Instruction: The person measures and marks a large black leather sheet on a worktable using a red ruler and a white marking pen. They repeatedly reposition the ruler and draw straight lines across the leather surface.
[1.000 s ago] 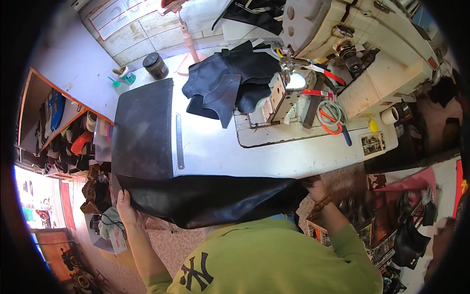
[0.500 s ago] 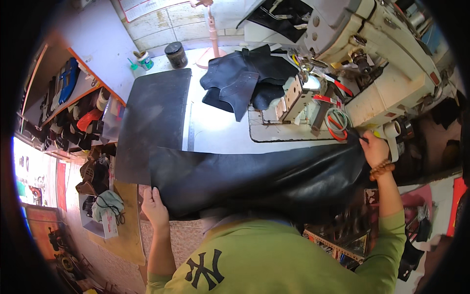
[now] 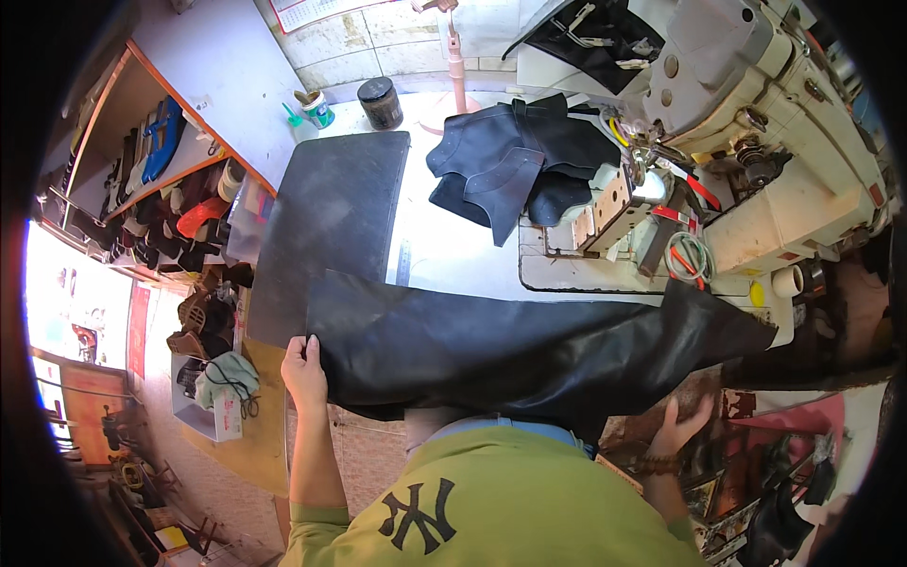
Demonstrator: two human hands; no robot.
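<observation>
A long sheet of black leather (image 3: 510, 340) lies across the front of the white table, its near edge drooping toward my body. My left hand (image 3: 304, 373) grips the sheet's left edge, thumb on top. My right hand (image 3: 682, 430) is off the leather, below its right part, fingers spread and holding nothing. The leather's right end rests, folded and creased, near the sewing machine's base. Beyond it lies a pile of cut black leather pieces (image 3: 515, 165).
A dark flat board (image 3: 331, 208) lies on the table's left. The sewing machine (image 3: 756, 170) stands at the right, with scissors and a coiled cable (image 3: 688, 255) beside it. A dark jar (image 3: 380, 104) and a pink stand (image 3: 456, 71) are at the back. Shelves (image 3: 142, 180) hold items at left.
My right hand has let go of the leather's right end and dropped nearer my body. That end now lies spread on the table. My left hand keeps its hold.
</observation>
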